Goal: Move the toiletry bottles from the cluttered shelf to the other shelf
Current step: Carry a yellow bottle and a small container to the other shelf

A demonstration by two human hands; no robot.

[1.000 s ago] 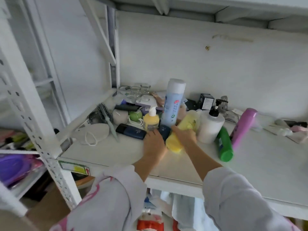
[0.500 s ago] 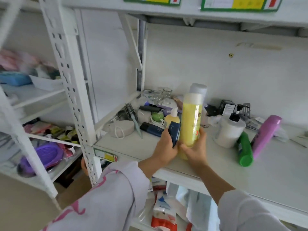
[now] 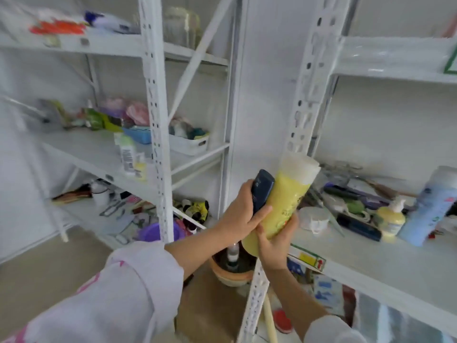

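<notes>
My left hand [image 3: 241, 214] grips a small dark blue bottle [image 3: 262, 191]. My right hand [image 3: 273, 246] holds a tall yellow bottle [image 3: 286, 196] with a white cap, tilted to the right. Both bottles are in the air in front of the white upright post [image 3: 309, 95], left of the cluttered shelf [image 3: 385, 266]. On that shelf stand a light blue bottle [image 3: 429, 206] and a small yellow pump bottle [image 3: 390, 219], with a dark blue tube [image 3: 358, 226] lying beside them. The other shelf [image 3: 94, 154] on the left carries a white-and-green bottle [image 3: 126, 154].
The left rack holds a blue tray [image 3: 138, 134], a white basket [image 3: 190, 142] and mixed items on several levels. A purple bowl [image 3: 158, 231] sits low. A brown pot [image 3: 232, 268] and a cardboard box [image 3: 210, 305] are below my hands. Another post [image 3: 155, 115] stands between the racks.
Both hands have lifted the two bottles off the cluttered shelf and carried them left, out past its corner post. My view has swung left toward the other rack.
</notes>
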